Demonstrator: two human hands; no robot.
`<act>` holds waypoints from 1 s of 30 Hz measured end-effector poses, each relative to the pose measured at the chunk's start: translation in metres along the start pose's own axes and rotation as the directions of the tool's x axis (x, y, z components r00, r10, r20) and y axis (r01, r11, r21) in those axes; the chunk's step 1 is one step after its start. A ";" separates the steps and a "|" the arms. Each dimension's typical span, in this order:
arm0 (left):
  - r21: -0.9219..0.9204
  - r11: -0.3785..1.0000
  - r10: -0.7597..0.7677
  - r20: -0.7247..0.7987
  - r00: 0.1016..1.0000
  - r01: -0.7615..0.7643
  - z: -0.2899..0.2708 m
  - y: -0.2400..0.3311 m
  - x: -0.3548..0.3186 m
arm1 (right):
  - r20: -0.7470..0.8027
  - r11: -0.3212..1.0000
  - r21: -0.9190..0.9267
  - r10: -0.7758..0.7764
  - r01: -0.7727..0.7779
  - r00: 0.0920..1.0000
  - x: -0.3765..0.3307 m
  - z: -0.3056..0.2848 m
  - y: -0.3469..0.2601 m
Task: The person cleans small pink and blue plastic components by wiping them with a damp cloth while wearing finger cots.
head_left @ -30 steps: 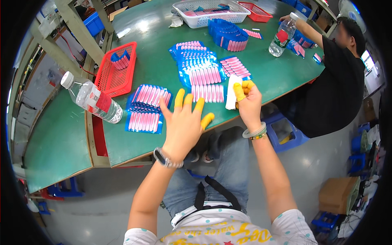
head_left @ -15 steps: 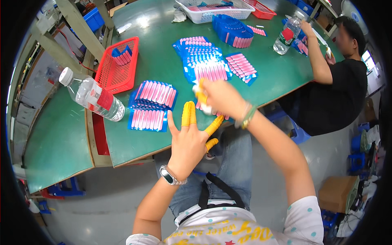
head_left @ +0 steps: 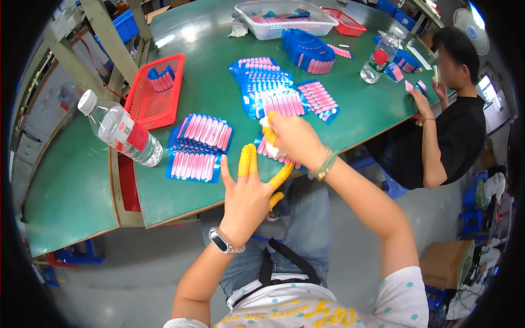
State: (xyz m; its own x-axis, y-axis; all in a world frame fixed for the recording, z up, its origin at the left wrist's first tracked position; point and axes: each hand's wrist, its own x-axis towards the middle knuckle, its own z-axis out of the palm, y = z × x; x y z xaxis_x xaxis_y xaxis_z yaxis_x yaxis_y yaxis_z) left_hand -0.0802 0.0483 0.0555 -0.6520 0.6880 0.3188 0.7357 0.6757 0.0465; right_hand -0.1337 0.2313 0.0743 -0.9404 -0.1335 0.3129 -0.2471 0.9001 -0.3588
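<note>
At the table's near edge, my left hand (head_left: 247, 202) is spread open, with yellow finger cots on several fingers. Its fingertips rest by a blue sheet (head_left: 262, 146) bearing a row of long pink pieces. My right hand (head_left: 298, 141), also with yellow on its fingers, is closed around a white cloth-like wad (head_left: 272, 148) over that sheet and hides part of it. Left of my left hand lie folded blue sheets with pink pieces (head_left: 194, 167). Beyond my right hand spreads a larger overlapping pile of such sheets (head_left: 268, 90), with another sheet (head_left: 319, 98) beside it.
A red basket (head_left: 131, 105) and a water bottle (head_left: 121, 131) stand at left. Farther back are a coiled blue strip (head_left: 306, 52), a white basket (head_left: 290, 30), a red tray (head_left: 350, 24) and a second bottle (head_left: 377, 60). A person in black (head_left: 448, 131) sits at right, handling small pieces.
My right hand stays over the sheet with the white wad, shifted slightly. My left hand keeps its spread pose. The person at right has lowered one arm toward the table edge.
</note>
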 end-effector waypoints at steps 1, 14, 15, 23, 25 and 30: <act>-0.004 1.000 0.007 -0.009 1.000 -0.007 -0.001 0.001 0.001 | -0.045 0.995 0.004 0.101 -0.101 0.994 0.005 -0.002 0.009; -0.003 1.000 0.016 0.034 0.999 -0.016 0.000 -0.001 -0.006 | 0.031 0.993 -0.089 -0.072 0.075 0.997 -0.013 0.002 -0.002; -0.009 1.000 0.024 -0.024 0.999 -0.025 0.001 -0.001 -0.003 | 0.032 0.995 -0.078 0.067 -0.064 0.997 -0.005 -0.004 0.011; 0.028 1.000 -0.002 0.010 1.000 0.002 0.007 -0.001 -0.004 | 0.014 0.983 -0.111 -0.144 0.144 0.990 -0.042 -0.003 -0.009; 0.029 1.000 -0.005 0.004 1.000 0.005 0.002 0.001 -0.001 | 0.031 0.984 -0.126 -0.124 0.127 0.992 -0.045 -0.011 -0.007; 0.031 0.999 -0.004 0.005 1.000 0.004 0.005 -0.002 -0.003 | -0.035 0.991 -0.137 -0.001 -0.004 0.999 -0.043 -0.005 -0.008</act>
State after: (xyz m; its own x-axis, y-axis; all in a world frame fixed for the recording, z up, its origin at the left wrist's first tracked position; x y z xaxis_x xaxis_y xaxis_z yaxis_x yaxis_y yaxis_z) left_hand -0.0807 0.0456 0.0500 -0.6558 0.6868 0.3136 0.7272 0.6862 0.0178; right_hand -0.0905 0.2320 0.0683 -0.9315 -0.1198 0.3435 -0.2091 0.9489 -0.2363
